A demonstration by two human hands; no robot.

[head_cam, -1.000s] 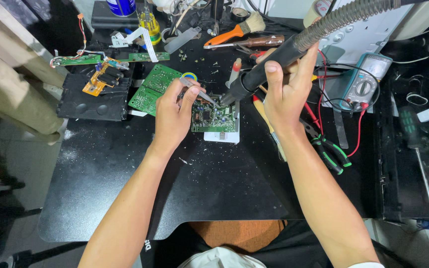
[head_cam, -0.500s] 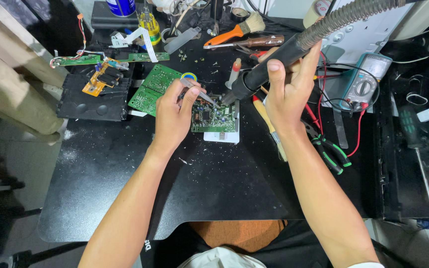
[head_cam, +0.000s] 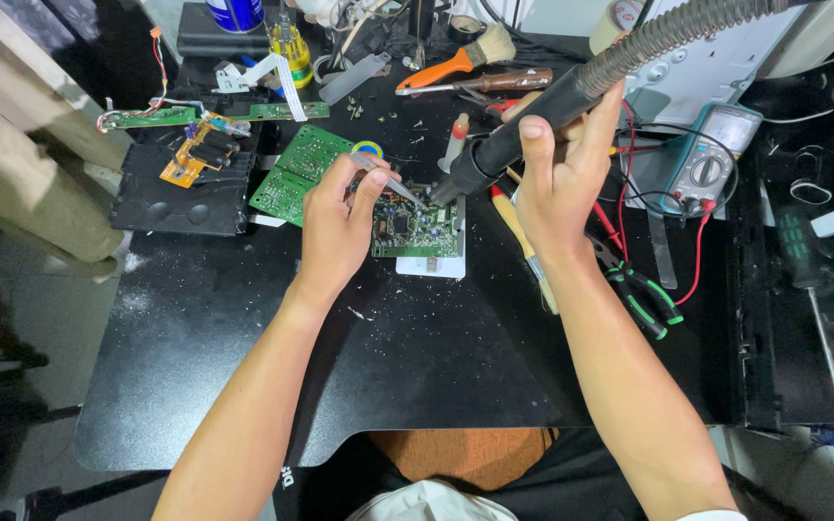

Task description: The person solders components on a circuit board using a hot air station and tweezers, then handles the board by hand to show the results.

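My left hand (head_cam: 338, 224) pinches metal tweezers (head_cam: 390, 183) whose tips touch a small green circuit board (head_cam: 415, 230) lying on a white pad (head_cam: 430, 266). My right hand (head_cam: 559, 183) grips a black hot-air wand (head_cam: 523, 135) with a grey ribbed hose (head_cam: 673, 31). The wand's nozzle points down at the board's upper right edge, close to the tweezer tips.
A larger green circuit board (head_cam: 296, 166) lies left of my left hand. An orange board (head_cam: 195, 150) sits on a black casing (head_cam: 180, 198). A multimeter (head_cam: 711, 159) with red leads, green-handled pliers (head_cam: 644, 294), a brush (head_cam: 460, 58) and screwdrivers crowd the black table (head_cam: 436, 367).
The two hands, tweezers and hot-air wand stay over the small board with only a slight shift of the wand.
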